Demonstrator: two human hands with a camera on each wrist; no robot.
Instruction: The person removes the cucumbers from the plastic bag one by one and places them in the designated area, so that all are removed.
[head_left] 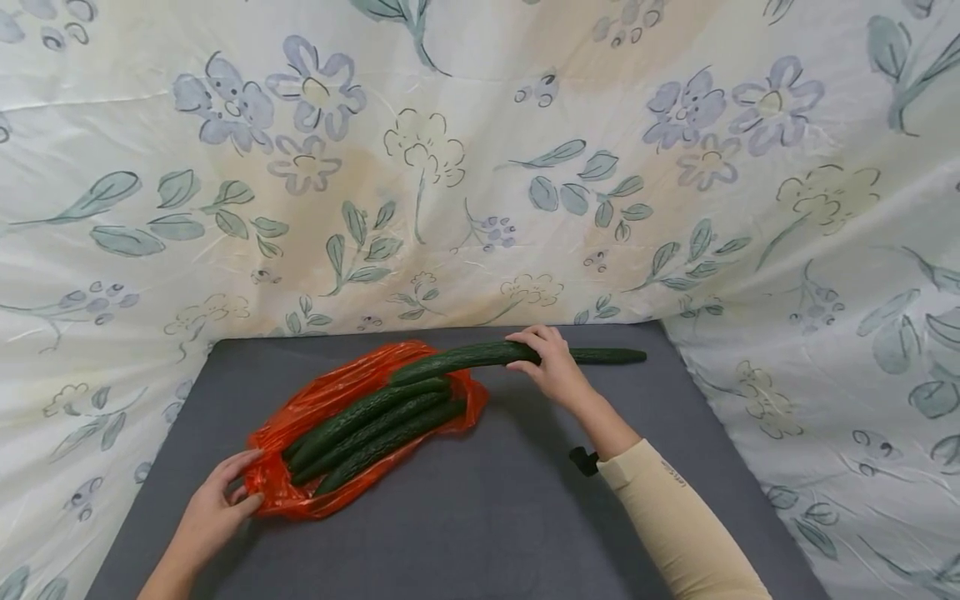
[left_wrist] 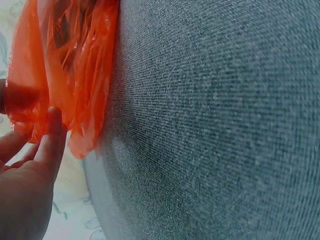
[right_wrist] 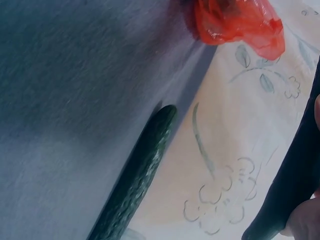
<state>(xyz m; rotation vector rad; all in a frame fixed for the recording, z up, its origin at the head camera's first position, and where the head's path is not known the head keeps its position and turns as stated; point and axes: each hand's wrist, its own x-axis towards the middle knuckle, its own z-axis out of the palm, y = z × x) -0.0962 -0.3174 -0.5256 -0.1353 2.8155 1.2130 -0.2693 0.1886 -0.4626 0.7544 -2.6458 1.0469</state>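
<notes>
Preferably anchor the left end of the red plastic bag (head_left: pixel 322 400) and guide the gripped cucumber (head_left: pixel 465 357), extending past the bag's right end, so its tip avoids snagging. The left hand (head_left: pixel 219 500), nearly closed, pinches the bag; the right hand (head_left: pixel 553 362) curls around the cucumber near its right end.

A short line of small, dark lettering (head_left: pixel 673 472) stands on the pale sleeve (head_left: pixel 675 521) behind the right hand (head_left: pixel 552 367), toward the end nearest that hand. It runs slantwise along the sleeve and is too small and blurred to read for certain.
</notes>
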